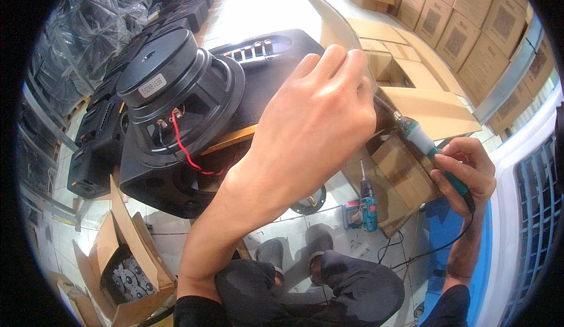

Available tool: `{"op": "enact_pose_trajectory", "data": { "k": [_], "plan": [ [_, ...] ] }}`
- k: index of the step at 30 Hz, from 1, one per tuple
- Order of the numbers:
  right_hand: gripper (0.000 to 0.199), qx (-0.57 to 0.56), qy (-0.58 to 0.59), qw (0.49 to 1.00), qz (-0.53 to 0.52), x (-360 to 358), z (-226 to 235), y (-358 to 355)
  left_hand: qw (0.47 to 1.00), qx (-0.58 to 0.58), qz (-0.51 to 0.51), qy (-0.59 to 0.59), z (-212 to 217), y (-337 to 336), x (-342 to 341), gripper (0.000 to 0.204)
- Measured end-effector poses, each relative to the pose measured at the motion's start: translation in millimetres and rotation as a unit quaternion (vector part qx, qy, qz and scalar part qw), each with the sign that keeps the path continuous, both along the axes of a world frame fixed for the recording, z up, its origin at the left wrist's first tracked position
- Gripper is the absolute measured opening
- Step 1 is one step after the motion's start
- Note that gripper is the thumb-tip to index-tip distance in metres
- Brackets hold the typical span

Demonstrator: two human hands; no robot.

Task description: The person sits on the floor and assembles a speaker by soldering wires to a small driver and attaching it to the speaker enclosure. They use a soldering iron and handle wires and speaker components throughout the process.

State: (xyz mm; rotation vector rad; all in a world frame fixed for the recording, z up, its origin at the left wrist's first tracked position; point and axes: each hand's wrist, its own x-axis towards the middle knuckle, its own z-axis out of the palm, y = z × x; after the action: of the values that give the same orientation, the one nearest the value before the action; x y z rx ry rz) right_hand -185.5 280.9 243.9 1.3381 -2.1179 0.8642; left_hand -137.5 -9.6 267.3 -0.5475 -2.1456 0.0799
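In the middle, my left hand (320,110) is raised with its back up and its fingers curled closed. Whatever those fingers pinch, if anything, is hidden behind the hand. On the right, my right hand (467,171) grips a soldering iron (418,138) by its teal handle, its metal end pointing up and left toward my left fingers. A black loudspeaker driver (158,74) rests magnet up on a black speaker cabinet (270,86) to the left. From the driver's terminals, a red wire (181,142) and a black wire run down toward the cabinet.
A blue cordless drill (368,206) stands beside an opened carton (432,113). The iron's black cable (437,250) trails across the floor. At lower left, an open box (126,277) holds metal parts. Stacked cartons (476,39) line the right back; more black cabinets (94,171) stand left.
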Motion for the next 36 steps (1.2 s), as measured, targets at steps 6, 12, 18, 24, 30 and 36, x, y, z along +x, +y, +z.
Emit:
{"op": "enact_pose_trajectory", "data": {
  "k": [6,12,18,24,30,36],
  "plan": [
    [0.031,-0.009,0.001,1.0,0.001,0,1,-1,1.0,-0.004,-0.001,-0.005,-1,0,0,0.02],
    [0.032,0.01,0.017,1.0,0.0,0,3,-2,1.0,0.0,-0.006,-0.009,-1,0,-1,0.02],
    [0.033,0.019,-0.001,1.0,-0.002,3,9,-3,1.0,-0.009,0.004,-0.004,1,0,3,0.022],
    [0.033,0.025,0.0,1.0,0.006,1,16,-4,0.999,0.022,0.007,-0.04,4,0,10,0.028],
    [0.039,0.042,-0.018,0.999,0.018,1,34,-6,0.999,0.023,0.017,-0.031,4,-2,10,0.029],
    [0.039,0.049,-0.058,0.997,0.032,1,53,-14,0.999,0.032,0.005,-0.025,2,-5,9,0.03]
  ]
}}
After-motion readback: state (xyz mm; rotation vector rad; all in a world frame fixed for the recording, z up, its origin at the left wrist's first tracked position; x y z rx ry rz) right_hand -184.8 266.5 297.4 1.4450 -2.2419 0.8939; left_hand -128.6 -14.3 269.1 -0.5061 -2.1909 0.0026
